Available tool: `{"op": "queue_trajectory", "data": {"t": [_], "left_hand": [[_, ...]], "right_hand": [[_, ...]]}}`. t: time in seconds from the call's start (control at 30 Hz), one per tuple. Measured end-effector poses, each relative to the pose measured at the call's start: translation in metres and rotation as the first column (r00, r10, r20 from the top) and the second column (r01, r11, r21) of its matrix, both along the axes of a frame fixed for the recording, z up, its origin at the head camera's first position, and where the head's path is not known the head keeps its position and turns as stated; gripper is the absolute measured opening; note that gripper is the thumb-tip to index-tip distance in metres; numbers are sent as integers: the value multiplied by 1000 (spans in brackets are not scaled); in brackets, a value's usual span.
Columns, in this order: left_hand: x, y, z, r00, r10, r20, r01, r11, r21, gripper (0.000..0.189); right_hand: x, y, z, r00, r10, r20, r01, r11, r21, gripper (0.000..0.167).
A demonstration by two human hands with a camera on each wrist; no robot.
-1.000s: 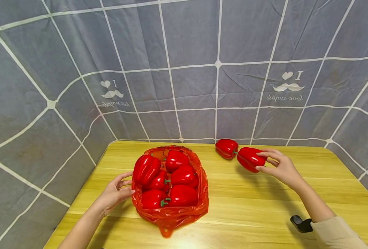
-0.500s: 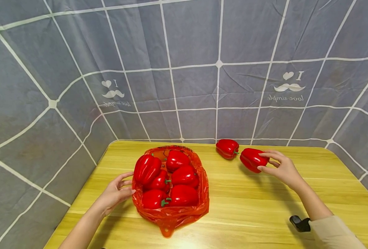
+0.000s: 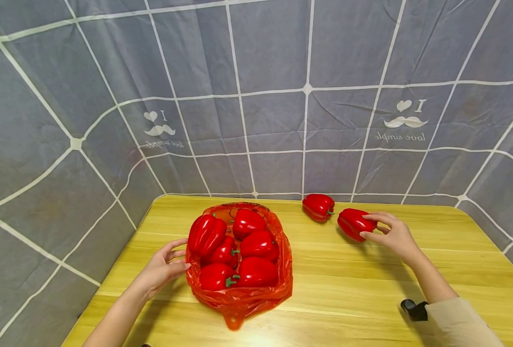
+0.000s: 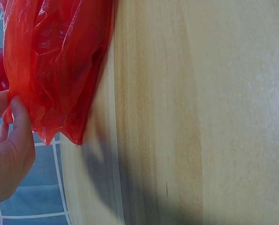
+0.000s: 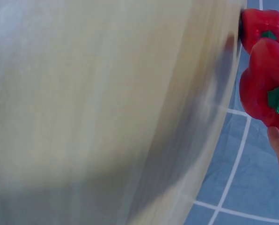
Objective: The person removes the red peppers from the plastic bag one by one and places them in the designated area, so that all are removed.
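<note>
A red plastic bag (image 3: 256, 300) stands wide open on the wooden table, holding several glossy red bell peppers (image 3: 258, 272) with green stems. At its left rim, my left hand (image 3: 163, 271) pinches the plastic between thumb and fingers, which the left wrist view shows as a gathered fold of the bag (image 4: 55, 70). On the right, my right hand (image 3: 396, 238) grips a red bell pepper (image 3: 352, 224) by its end, low over the table. Just behind and left of it lies another bell pepper (image 3: 318, 207), a small gap apart in the head view.
The wooden table (image 3: 338, 294) has a grey cloth (image 3: 273, 125) with white grid lines along its back and sides. A black object (image 3: 414, 310) shows beside the right sleeve (image 3: 460, 320).
My right hand has shifted the bell pepper slightly right and down, opening a gap from the pepper behind it. The left hand keeps its hold on the bag's rim.
</note>
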State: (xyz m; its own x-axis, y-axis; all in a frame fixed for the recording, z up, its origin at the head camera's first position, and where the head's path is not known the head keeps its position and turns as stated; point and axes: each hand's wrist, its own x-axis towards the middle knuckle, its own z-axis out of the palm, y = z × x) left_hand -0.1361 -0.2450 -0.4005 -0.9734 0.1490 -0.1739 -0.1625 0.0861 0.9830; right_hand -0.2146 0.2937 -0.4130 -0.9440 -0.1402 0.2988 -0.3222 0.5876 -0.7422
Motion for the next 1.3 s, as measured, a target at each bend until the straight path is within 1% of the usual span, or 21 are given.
{"op": "queue_trajectory", "data": {"t": [0.37, 0.53, 0.8, 1.0, 1.1, 1.3], "left_hand": [[0, -1, -2, 1000, -8, 4, 8, 1000, 7, 68], [0, -2, -2, 1000, -12, 4, 12, 1000, 6, 68], [0, -2, -4, 1000, -15, -1, 15, 1000, 9, 68], [-1, -4, -4, 1000, -16, -3, 16, 1000, 13, 69], [-1, -4, -4, 1000, -17, -4, 17, 1000, 15, 69], [-2, -3, -5, 1000, -14, -6, 14, 1000, 18, 69]], "right_hand": [[-8, 2, -12, 1000, -17, -4, 17, 1000, -7, 43], [-10, 0, -13, 999, -33, 10, 33, 999, -2, 44], [-13, -1, -14, 998, -56, 9, 56, 998, 7, 45], [-19, -3, -17, 996, -82, 26, 82, 997, 0, 46], [-24, -5, -18, 996, -89, 15, 89, 996, -7, 46], [-31, -9, -20, 994, -100, -36, 100, 995, 0, 44]]}}
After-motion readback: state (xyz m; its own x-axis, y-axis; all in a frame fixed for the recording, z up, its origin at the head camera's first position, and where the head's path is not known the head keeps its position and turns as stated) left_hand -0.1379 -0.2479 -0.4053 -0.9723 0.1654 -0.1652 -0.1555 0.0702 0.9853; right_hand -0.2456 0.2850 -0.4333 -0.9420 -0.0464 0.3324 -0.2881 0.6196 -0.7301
